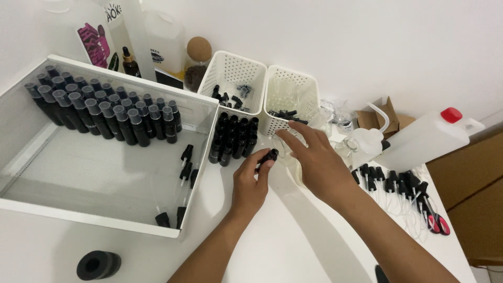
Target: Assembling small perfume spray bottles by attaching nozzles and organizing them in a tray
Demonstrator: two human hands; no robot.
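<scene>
My left hand (250, 184) grips a small black spray bottle (269, 156) by its top, just right of a cluster of black bottles (233, 137) standing on the white table. My right hand (313, 157) reaches forward over a clear glass container (287, 152), fingers spread and touching its rim; whether it grips the container is unclear. A large white tray (105, 220) at left holds rows of capped black bottles (99, 107) along its back and a few loose spray pumps (185, 170).
Two white perforated baskets (234, 65) (309, 84) stand at the back. A white jug with a red cap (425, 139) lies at right near several black spray pumps (393, 183) and red-handled scissors (436, 220). A black roll (98, 264) sits near the front edge.
</scene>
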